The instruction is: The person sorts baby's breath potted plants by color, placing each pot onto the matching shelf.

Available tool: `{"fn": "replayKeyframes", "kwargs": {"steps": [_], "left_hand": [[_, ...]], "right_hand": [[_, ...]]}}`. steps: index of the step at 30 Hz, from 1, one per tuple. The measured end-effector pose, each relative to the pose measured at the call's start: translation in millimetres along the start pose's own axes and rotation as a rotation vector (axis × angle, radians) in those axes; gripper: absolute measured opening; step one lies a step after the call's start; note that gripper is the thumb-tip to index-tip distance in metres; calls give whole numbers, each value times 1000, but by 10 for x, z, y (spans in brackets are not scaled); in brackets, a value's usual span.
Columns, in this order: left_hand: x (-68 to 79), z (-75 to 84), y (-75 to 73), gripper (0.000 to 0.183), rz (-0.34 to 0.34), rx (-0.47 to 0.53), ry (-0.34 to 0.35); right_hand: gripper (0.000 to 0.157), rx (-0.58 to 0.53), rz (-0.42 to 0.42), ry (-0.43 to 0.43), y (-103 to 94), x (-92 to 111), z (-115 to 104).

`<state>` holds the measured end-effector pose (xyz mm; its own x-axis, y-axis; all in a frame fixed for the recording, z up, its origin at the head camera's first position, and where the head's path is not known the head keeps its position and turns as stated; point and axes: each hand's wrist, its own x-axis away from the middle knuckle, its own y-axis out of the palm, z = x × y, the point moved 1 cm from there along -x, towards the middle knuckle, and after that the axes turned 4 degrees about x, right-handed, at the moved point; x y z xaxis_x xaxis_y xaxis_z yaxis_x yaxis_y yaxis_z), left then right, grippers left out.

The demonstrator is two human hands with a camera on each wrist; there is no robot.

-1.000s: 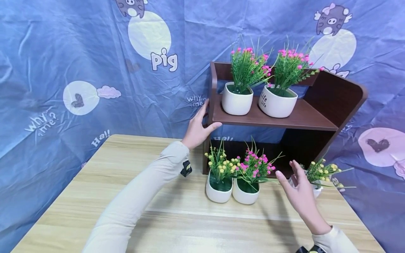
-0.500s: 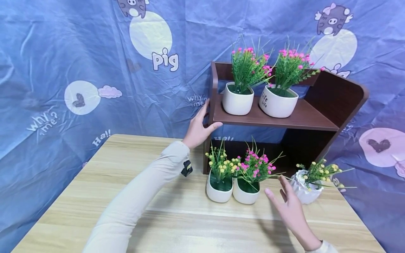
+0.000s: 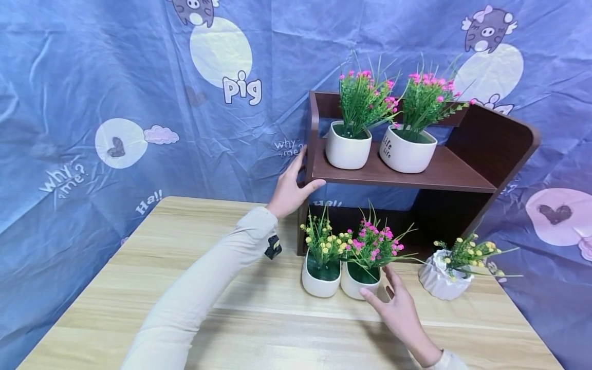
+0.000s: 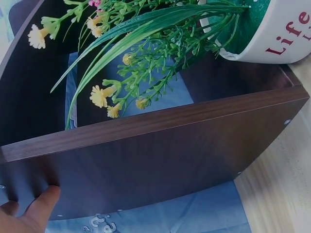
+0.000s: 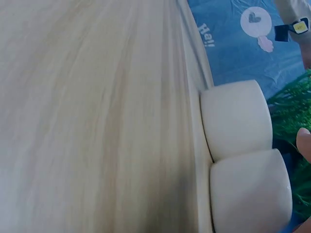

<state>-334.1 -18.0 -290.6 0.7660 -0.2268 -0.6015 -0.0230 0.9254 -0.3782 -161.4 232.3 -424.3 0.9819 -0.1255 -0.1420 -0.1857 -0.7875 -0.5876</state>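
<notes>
My left hand point(image 3: 290, 191) rests against the left side of a dark brown two-tier shelf point(image 3: 402, 180), its fingers straight; the left wrist view shows fingertips on the outer side panel point(image 4: 146, 160). My right hand point(image 3: 401, 312) is at the right side of a white pot with pink flowers point(image 3: 358, 288). Its thumb is before the pot and its fingers beside it, spread and not closed round it; contact is unclear. Touching that pot on its left is a white pot with yellow flowers point(image 3: 320, 285). Both pots stand before the shelf.
Two white pots with pink flowers, a left one point(image 3: 348, 151) and a right one point(image 3: 407, 154) lettered "Life", stand on the upper tier. A ruffled white pot with yellow flowers point(image 3: 445, 280) sits at the right of the wooden table point(image 3: 222, 298). A blue printed cloth point(image 3: 139, 103) hangs behind.
My right hand has moved left and toward me, from the ruffled pot to the pot with pink flowers. My left hand has stayed on the shelf's side.
</notes>
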Motion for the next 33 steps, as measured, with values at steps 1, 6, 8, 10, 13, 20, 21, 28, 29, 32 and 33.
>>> {"fn": "replayKeyframes", "kwargs": {"steps": [1,6,8,10,13,20,21,28,29,32,33], "left_hand": [[2,-1,-1,90,0,3,0],[16,-4,-5,90,2,27,-8],[18,-1,-4,90,-1,36,-14],[13,-4,-2,90,0,35,-15],[2,-5,1,90,2,27,-11],[-11,-4,3,90,7,14,-4],[-9,-2,3,90,8,16,-3],[-11,-8,7,91,1,20,-12],[-13,-8,7,90,-1,21,-11],[-14,-9,7,90,0,21,-9],[-14,-11,8,90,1,19,-9]], "right_hand": [[98,-3,5,1,29,-10,-2],[101,-25,22,27,139,-69,-25],[103,-6,27,46,161,-94,-30],[105,23,28,68,172,-116,-29],[104,38,26,89,176,-147,-12],[98,-15,2,106,131,-158,56],[97,-24,-3,105,117,-151,65],[89,-6,-26,50,8,-91,177],[88,-6,-29,40,-1,-85,187],[87,4,-27,22,-10,-71,193],[87,7,-22,19,-5,-74,192]]}}
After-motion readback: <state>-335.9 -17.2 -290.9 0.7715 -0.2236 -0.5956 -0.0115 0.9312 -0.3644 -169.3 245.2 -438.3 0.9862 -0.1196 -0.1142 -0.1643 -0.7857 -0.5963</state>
